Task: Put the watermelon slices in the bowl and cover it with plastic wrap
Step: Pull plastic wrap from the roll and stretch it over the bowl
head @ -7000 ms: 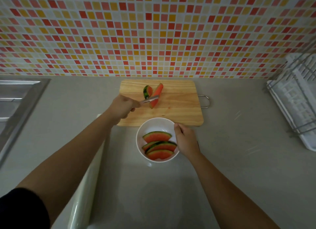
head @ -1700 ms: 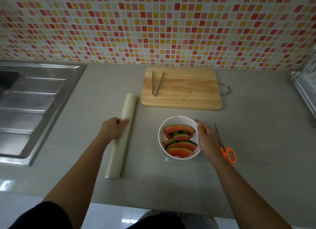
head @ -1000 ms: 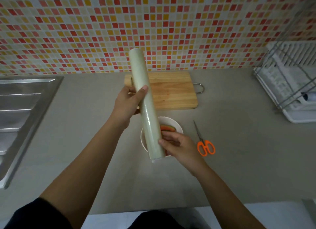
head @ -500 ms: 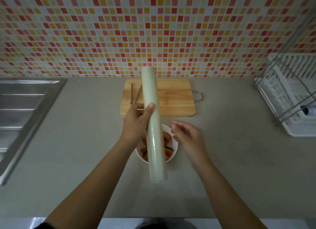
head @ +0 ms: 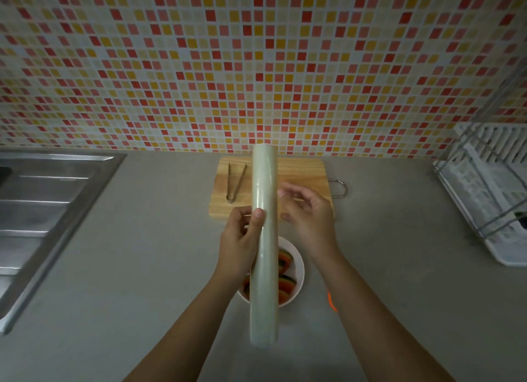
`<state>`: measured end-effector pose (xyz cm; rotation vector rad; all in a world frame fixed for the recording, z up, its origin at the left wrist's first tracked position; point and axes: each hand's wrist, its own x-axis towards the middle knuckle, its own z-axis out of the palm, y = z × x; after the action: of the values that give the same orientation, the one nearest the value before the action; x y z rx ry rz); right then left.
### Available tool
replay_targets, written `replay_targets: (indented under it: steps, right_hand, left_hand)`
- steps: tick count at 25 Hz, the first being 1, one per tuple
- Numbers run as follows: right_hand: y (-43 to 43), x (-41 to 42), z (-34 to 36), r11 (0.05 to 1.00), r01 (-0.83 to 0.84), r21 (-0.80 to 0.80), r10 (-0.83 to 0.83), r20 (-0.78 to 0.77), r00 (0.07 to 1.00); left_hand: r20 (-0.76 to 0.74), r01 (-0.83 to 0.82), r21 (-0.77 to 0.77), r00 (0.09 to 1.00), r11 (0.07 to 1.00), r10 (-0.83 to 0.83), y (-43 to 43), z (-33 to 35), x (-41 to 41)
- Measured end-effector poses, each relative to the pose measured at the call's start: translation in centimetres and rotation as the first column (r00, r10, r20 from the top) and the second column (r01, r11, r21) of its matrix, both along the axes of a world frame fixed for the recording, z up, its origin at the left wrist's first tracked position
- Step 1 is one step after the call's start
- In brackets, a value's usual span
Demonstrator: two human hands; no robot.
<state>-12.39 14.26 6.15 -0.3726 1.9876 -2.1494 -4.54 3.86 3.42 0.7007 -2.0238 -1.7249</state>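
Left hand (head: 238,240) grips plastic wrap roll (head: 264,244) — bowl (head: 298,270) directly beneath

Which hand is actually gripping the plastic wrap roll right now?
The left hand: its thumb and fingers close around the pale green plastic wrap roll. The right hand hovers open beside it, apparently not gripping.

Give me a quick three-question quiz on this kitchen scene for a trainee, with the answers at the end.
1. True or false: the left hand grips the pale roll of plastic wrap.
2. What lies on the wooden cutting board?
3. Is the round white bowl of red watermelon slices covered yet: A yes, B no?

Key: 1 true. 2 metal tongs. 3 B; the right hand is open beside the roll.
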Motion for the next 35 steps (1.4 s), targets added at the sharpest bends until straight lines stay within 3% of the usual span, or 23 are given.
replay_targets:
  steps: [5,9,15,17,19,21,23,25,28,35]
  right_hand:
    - [-2.4,-2.1,0.9,0.978,0.145,0.153,-0.135,-0.073,0.988]
    - [-3.7,-1.7,0.6,0.946,0.251,0.203,-0.216,-0.178,0.96]
    - [-3.7,-1.8,0.2,0.918,0.184,0.351,-0.145,-0.135,0.98]
    - [-3.8,-2.0,0.2,0.927,0.09,0.364,-0.095,-0.006,0.995]
    - [-3.9,-2.0,0.3,0.985,0.014,0.171,-0.06,0.27,0.961]
    - [-3.7,-2.0,0.7,0.998,0.059,-0.025,-0.043,0.427,0.903]
    - [-3.4,-2.2,0.7,0.994,0.106,-0.033,-0.086,0.374,0.923]
    - [-3.3,-2.4,0.8,0.986,0.122,0.113,-0.14,0.163,0.977]
    - [-3.0,-2.7,1.5,0.946,0.212,0.247,-0.194,-0.095,0.976]
    - [-3.1,-2.6,1.2,0.972,0.126,0.197,-0.142,0.065,0.988]
  left_hand:
    - [0.02,0.039,0.016,0.999,0.999,-0.04,-0.6,-0.1,-0.9]
    - [0.025,0.053,-0.1,0.998,0.994,-0.051,-0.8,-0.6,-0.9]
    - [0.062,0.044,-0.245,0.998,0.969,-0.03,-1.2,-1.0,-0.4]
    - [0.071,0.039,-0.236,0.997,0.971,-0.023,-1.0,-1.1,-0.2]
    - [0.066,0.044,-0.182,0.997,0.982,-0.033,-0.9,-1.1,0.0]
    - [0.06,0.057,-0.148,0.997,0.987,-0.049,-0.9,-1.1,0.2]
    - [0.061,0.063,-0.172,0.997,0.983,-0.053,-0.8,-1.1,0.4]
    - [0.054,0.069,-0.232,0.997,0.97,-0.058,-0.7,-1.0,0.6]
    - [0.061,0.061,-0.309,0.997,0.949,-0.044,-0.7,-0.9,0.5]
    - [0.097,0.077,-0.251,0.994,0.965,-0.054,-0.8,-1.2,1.6]
